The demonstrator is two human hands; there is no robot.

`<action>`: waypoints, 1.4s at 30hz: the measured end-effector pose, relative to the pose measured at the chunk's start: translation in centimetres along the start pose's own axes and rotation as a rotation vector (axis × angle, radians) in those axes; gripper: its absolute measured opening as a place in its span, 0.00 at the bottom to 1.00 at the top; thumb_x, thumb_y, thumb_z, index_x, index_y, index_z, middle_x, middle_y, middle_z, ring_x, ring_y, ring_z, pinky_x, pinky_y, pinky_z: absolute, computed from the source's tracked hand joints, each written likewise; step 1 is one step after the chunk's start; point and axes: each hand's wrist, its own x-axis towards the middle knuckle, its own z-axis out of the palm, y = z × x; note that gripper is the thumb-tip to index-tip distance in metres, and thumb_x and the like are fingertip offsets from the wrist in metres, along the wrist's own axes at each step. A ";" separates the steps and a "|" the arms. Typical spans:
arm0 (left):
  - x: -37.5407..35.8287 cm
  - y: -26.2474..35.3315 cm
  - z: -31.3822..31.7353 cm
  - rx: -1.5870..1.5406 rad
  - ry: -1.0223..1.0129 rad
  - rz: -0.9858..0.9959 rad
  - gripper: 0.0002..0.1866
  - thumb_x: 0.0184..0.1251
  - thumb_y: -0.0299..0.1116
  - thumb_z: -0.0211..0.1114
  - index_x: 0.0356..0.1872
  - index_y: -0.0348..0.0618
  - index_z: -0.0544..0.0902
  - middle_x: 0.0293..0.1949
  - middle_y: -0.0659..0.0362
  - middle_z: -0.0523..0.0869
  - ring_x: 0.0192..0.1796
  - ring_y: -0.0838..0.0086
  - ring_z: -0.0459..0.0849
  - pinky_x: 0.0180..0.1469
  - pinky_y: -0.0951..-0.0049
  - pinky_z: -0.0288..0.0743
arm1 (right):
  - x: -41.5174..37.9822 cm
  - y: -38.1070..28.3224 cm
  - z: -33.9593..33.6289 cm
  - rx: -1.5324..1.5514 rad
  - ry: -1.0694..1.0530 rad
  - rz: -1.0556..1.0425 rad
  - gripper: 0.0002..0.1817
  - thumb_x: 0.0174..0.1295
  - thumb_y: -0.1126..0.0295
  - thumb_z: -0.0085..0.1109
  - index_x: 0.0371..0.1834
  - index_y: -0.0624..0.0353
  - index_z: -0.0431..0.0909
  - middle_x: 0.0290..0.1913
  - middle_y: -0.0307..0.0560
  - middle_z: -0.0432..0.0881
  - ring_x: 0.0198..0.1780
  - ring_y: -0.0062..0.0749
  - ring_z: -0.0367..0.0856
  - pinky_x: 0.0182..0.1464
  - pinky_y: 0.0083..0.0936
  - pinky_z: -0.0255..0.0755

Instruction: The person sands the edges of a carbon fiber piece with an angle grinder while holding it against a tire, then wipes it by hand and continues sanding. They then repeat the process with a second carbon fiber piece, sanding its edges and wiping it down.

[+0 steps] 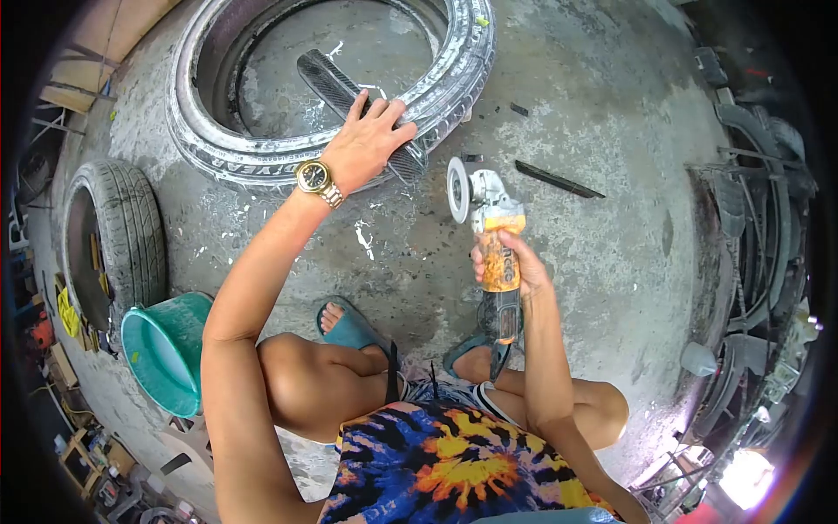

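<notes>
My left hand (371, 140), with a watch (315, 177) on its wrist, curls over a black textured strip (327, 79) and bears it against the tire (188, 109). The strip lies across the tire's near rim: one end reaches into the opening, the other (407, 164) hangs past the outer edge. Part of it is hidden under my fingers. Wrapped in my right hand (524, 262) is a yellow and black angle grinder (500, 258), upright in view. Its round disc (457, 190) faces left, apart from the tire and the strip.
A long dark strip (559, 179) and a small black scrap (519, 109) lie on the stained concrete floor (611, 262). Another tire (131, 236) and a green bucket (188, 314) stand at left. More tire pieces (759, 183) line the right side.
</notes>
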 end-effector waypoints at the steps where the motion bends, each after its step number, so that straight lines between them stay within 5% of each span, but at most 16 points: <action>1: 0.0 0.1 0.3 0.029 0.023 -0.009 0.22 0.50 0.16 0.60 0.48 0.46 0.75 0.52 0.53 0.72 0.57 0.59 0.72 0.74 0.48 0.56 | -0.1 0.4 0.2 0.003 0.013 -0.004 0.24 0.65 0.59 0.61 0.55 0.66 0.70 0.34 0.54 0.81 0.31 0.36 0.85 0.34 0.32 0.84; 17: 0.2 1.0 1.4 0.085 0.028 -0.101 0.19 0.56 0.21 0.58 0.50 0.48 0.76 0.56 0.53 0.72 0.60 0.59 0.72 0.73 0.43 0.56 | 0.6 2.6 3.0 -0.009 0.095 -0.005 0.22 0.65 0.57 0.60 0.52 0.65 0.72 0.35 0.55 0.80 0.31 0.37 0.83 0.34 0.35 0.84; 42: -0.1 1.0 1.9 0.091 0.126 -0.086 0.20 0.54 0.24 0.63 0.50 0.49 0.77 0.56 0.54 0.73 0.60 0.61 0.73 0.72 0.45 0.58 | 0.2 -5.6 4.6 -0.477 0.195 0.070 0.23 0.62 0.60 0.65 0.53 0.64 0.72 0.34 0.54 0.83 0.29 0.35 0.85 0.32 0.32 0.85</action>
